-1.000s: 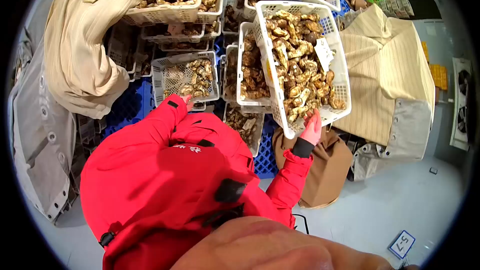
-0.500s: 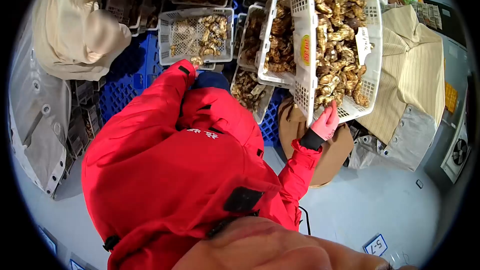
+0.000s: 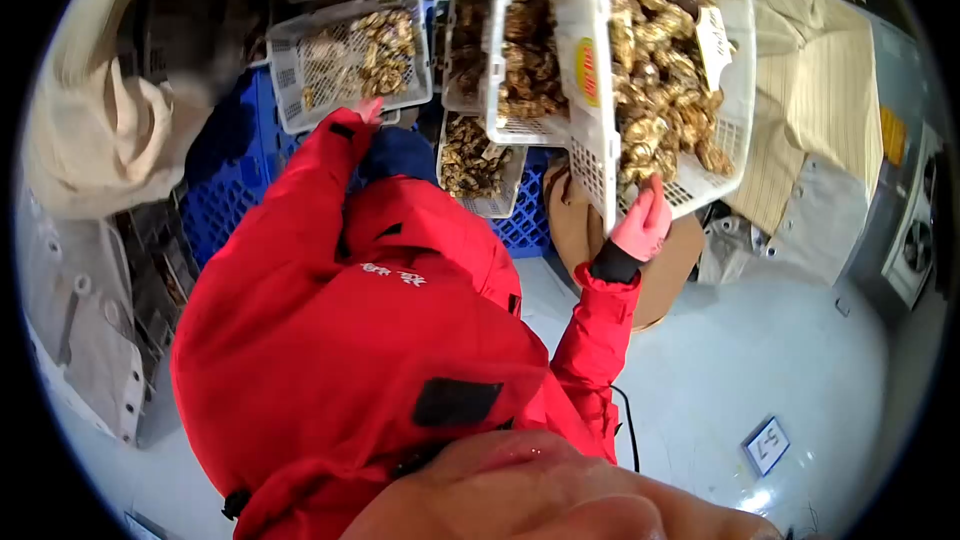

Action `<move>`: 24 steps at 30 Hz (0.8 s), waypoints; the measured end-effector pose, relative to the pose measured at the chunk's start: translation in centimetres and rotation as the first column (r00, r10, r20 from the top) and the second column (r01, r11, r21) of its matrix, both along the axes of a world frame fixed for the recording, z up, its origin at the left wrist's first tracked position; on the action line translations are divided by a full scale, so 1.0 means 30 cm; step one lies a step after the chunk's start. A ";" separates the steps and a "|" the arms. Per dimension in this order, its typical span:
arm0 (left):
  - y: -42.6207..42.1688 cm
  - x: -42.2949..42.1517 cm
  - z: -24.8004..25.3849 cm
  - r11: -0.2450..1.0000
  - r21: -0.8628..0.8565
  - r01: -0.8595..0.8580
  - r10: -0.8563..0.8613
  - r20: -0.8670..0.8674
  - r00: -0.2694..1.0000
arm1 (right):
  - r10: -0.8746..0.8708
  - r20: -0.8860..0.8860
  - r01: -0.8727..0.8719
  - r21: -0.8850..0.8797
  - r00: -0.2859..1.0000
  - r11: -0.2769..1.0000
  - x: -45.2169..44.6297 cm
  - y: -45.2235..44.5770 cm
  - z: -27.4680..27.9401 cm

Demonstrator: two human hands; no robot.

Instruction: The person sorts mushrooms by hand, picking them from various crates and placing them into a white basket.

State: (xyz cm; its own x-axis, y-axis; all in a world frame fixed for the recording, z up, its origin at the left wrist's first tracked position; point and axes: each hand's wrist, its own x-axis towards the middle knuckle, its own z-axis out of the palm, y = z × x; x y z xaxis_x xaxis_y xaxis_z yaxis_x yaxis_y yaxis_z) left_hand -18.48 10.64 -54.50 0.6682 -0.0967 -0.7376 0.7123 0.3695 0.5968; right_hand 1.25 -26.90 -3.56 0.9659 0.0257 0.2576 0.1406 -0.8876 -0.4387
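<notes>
My right hand [image 3: 642, 226] is at the near corner of a large white crate [image 3: 737, 130], its fingers bent over the rim. The crate is full of brown mushrooms [image 3: 655, 75], with a white paper label [image 3: 713, 48] on them. My left hand [image 3: 369, 109], mostly hidden by its red sleeve, is at the near rim of a lower white crate [image 3: 290, 90]. Mushrooms [image 3: 388, 50] lie mainly in that crate's right half. The fingers of my left hand are too small and covered to make out.
Between those crates stand another mushroom crate [image 3: 530, 130] and a lower one [image 3: 478, 162]. Blue pallets [image 3: 222, 175] lie beneath. Beige cloth [image 3: 120, 140] hangs at left, striped cloth [image 3: 815, 110] at right, and a brown cover [image 3: 655, 295] below my right hand. A floor sign [image 3: 767, 446] reads 5-7.
The view has shifted, and the crates at the back have slid toward the top edge. My right hand stays at the large crate's near rim, my left hand by the lower crate.
</notes>
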 end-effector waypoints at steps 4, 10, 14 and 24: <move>-0.009 0.140 0.236 0.938 -0.223 -0.267 0.208 -0.255 0.944 | 0.092 0.014 -0.091 -0.070 0.996 0.993 0.020 -0.025 0.006; 0.013 0.207 0.490 0.909 -0.418 0.006 -0.007 -0.001 1.000 | 0.018 -0.024 -0.014 0.187 1.000 0.982 0.002 0.008 0.030; -0.015 0.172 0.423 0.833 -0.525 -0.174 0.125 -0.129 0.984 | 0.049 -0.009 -0.049 0.027 0.999 0.998 0.009 0.007 0.032; -0.012 0.060 0.410 0.817 -0.513 -0.262 0.154 -0.243 0.958 | 0.054 0.000 -0.054 0.011 0.999 0.998 -0.002 0.019 0.027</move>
State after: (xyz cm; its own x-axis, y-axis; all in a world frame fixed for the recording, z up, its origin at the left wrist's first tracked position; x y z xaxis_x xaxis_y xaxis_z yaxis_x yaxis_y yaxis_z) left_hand -16.69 10.28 -42.19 0.5775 -0.3855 -0.7197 0.6566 0.7431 0.1288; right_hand 1.20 -26.34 -2.75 0.9634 0.0749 0.2576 0.1878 -0.8738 -0.4485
